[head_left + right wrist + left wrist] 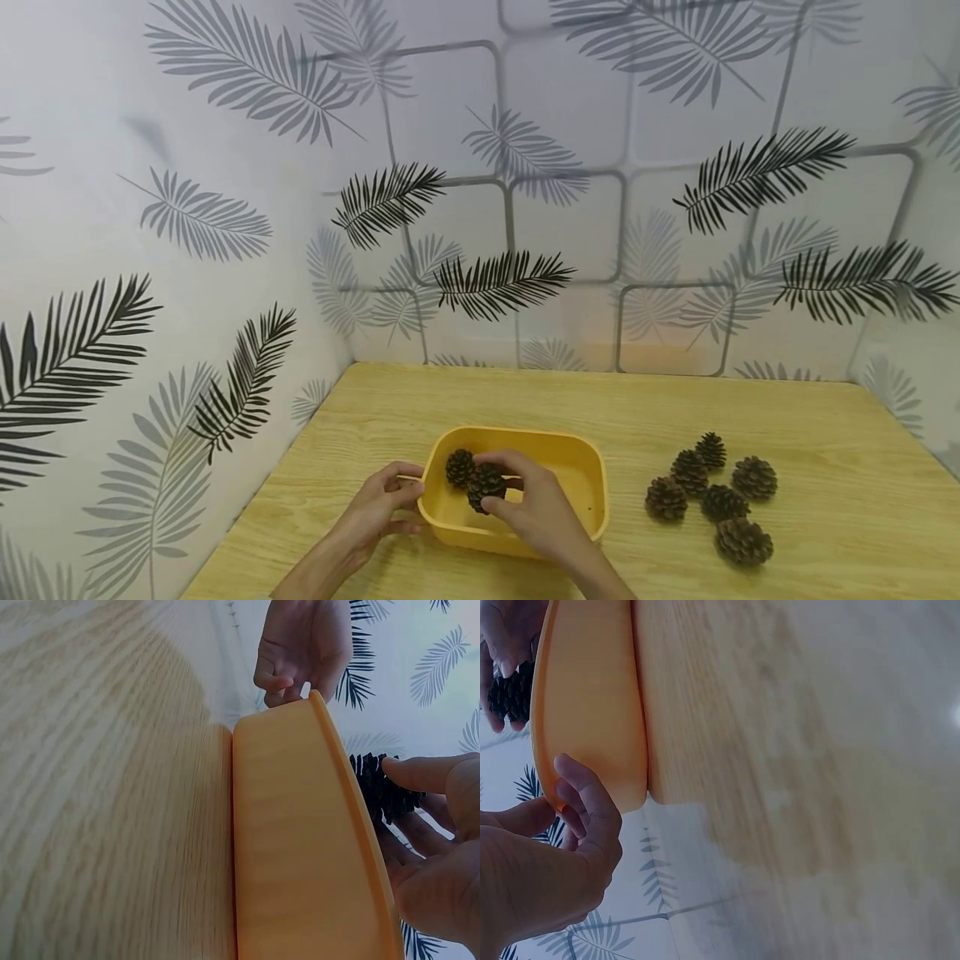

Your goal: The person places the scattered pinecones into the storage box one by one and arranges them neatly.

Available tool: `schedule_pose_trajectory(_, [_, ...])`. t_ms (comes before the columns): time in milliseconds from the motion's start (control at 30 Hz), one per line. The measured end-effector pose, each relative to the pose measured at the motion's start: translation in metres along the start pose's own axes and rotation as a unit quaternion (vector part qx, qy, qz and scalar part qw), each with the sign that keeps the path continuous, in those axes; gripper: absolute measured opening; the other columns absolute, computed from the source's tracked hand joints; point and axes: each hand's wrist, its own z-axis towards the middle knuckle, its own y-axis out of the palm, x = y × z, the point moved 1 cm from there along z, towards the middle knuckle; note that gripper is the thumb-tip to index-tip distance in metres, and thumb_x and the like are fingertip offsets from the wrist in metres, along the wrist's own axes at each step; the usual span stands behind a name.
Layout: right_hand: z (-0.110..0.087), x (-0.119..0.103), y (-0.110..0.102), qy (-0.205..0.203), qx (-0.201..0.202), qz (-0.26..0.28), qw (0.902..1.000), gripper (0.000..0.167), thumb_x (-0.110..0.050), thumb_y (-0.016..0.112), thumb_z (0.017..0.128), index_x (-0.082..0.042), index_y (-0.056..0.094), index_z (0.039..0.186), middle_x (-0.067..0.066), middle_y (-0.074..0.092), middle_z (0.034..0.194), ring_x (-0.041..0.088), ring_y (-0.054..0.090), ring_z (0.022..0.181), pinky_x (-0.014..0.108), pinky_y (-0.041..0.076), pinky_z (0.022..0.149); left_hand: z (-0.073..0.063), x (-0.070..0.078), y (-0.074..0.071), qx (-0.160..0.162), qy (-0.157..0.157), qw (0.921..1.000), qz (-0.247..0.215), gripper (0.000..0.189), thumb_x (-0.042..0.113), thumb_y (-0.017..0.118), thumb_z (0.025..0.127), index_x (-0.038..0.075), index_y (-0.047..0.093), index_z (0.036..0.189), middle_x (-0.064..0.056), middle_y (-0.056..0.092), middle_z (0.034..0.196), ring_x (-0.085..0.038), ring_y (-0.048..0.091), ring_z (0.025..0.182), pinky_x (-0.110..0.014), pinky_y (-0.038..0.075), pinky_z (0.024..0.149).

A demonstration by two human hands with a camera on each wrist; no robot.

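Observation:
A yellow rectangular plastic bin (573,475) stands on the wooden table. My left hand (378,510) is at its left end, with thumb and fingers pinching the rim, as the left wrist view (562,855) shows from close by. Inside the bin, near the left end, lies one brown pine cone (459,468). My right hand (538,507) reaches over the front rim and grips a second pine cone (486,490) between thumb and fingers, right beside the first. In the right wrist view that held pine cone (382,787) shows just above the rim, partly hidden by the bin wall.
To the right of the bin, several loose pine cones (724,504) lie in a cluster on the table (825,450). A wall with a leaf pattern (570,225) rises behind the table's back edge, and another stands along its left side.

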Motion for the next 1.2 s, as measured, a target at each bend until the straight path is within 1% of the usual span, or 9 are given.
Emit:
schedule_pose_trajectory(100, [0.004,-0.001,0.006,-0.006,-0.004,0.006,1.0000,0.043,-0.002,0.076,0.092,-0.009,0.066,0.134,0.006,0.068,0.133,0.030,0.063,0.123,0.053,0.053,0.103,0.000,0.001,0.000,-0.001,0.001,1.0000,0.004,0.035,0.016,0.059,0.107,-0.003,0.054,0.137,-0.017,0.063,0.115,-0.020,0.067,0.087,-0.035,0.063,0.072])
schedule_pose_trajectory(233, [0.009,-0.003,0.014,-0.011,-0.011,0.016,0.9997,0.042,-0.001,0.075,0.092,-0.008,0.066,0.133,0.008,0.068,0.132,0.031,0.063,0.122,0.052,0.054,0.102,0.000,0.001,0.000,-0.003,0.003,0.9999,0.011,0.036,0.017,0.059,0.107,-0.003,0.055,0.136,-0.017,0.063,0.116,-0.020,0.066,0.088,-0.036,0.063,0.072])
schedule_pose_trajectory(333, [0.012,-0.003,0.020,-0.005,-0.010,0.020,0.9997,0.041,0.000,0.076,0.092,-0.009,0.067,0.131,0.006,0.069,0.130,0.030,0.064,0.120,0.050,0.055,0.101,0.000,0.001,-0.001,-0.009,0.006,0.9999,0.012,0.037,0.017,0.059,0.107,-0.003,0.054,0.137,-0.017,0.063,0.116,-0.021,0.067,0.089,-0.038,0.064,0.074])
schedule_pose_trajectory(500, [0.017,-0.002,0.029,0.004,-0.005,0.015,0.9999,0.040,0.000,0.077,0.091,-0.009,0.068,0.129,0.003,0.070,0.126,0.027,0.065,0.118,0.048,0.056,0.100,0.000,0.000,-0.002,-0.017,0.007,0.9997,0.013,0.038,0.018,0.059,0.107,-0.003,0.052,0.138,-0.017,0.062,0.117,-0.023,0.067,0.093,-0.040,0.064,0.076])
schedule_pose_trajectory(667, [0.020,-0.001,0.034,-0.001,-0.005,0.009,0.9999,0.040,0.001,0.077,0.090,-0.006,0.068,0.128,0.005,0.070,0.123,0.027,0.066,0.115,0.048,0.057,0.097,-0.001,0.001,-0.003,-0.024,0.007,0.9995,0.017,0.038,0.020,0.059,0.107,-0.002,0.052,0.138,-0.017,0.062,0.118,-0.024,0.067,0.094,-0.042,0.064,0.079])
schedule_pose_trajectory(833, [0.020,0.001,0.037,0.010,-0.014,-0.010,0.9998,0.040,0.003,0.078,0.089,-0.006,0.069,0.126,0.006,0.071,0.121,0.028,0.067,0.112,0.047,0.058,0.096,0.000,0.003,-0.003,-0.022,0.002,0.9996,0.018,0.038,0.019,0.059,0.107,-0.002,0.052,0.138,-0.017,0.061,0.117,-0.024,0.068,0.092,-0.042,0.065,0.078])
schedule_pose_trajectory(1000, [0.020,0.001,0.037,0.024,-0.028,-0.041,0.9985,0.040,0.000,0.081,0.087,-0.006,0.069,0.125,0.009,0.072,0.120,0.032,0.068,0.112,0.052,0.058,0.094,0.000,0.003,-0.002,-0.019,0.001,0.9996,0.021,0.038,0.018,0.058,0.108,-0.002,0.051,0.139,-0.018,0.060,0.118,-0.024,0.067,0.091,-0.040,0.064,0.076])
schedule_pose_trajectory(1100, [0.021,0.003,0.037,0.034,-0.045,-0.036,0.9978,0.041,0.002,0.081,0.087,-0.004,0.068,0.125,0.010,0.072,0.118,0.032,0.069,0.109,0.051,0.058,0.092,0.000,0.002,-0.001,-0.019,0.000,0.9996,0.021,0.037,0.018,0.057,0.108,-0.002,0.051,0.139,-0.018,0.061,0.117,-0.024,0.067,0.091,-0.040,0.064,0.075])
schedule_pose_trajectory(1200, [0.021,0.004,0.037,0.040,-0.056,-0.026,0.9973,0.036,0.003,0.078,0.089,-0.002,0.068,0.123,0.009,0.073,0.113,0.030,0.070,0.105,0.049,0.059,0.090,0.000,0.003,-0.001,-0.017,0.001,0.9996,0.024,0.036,0.017,0.056,0.108,-0.002,0.052,0.138,-0.017,0.062,0.116,-0.024,0.068,0.091,-0.040,0.064,0.075])
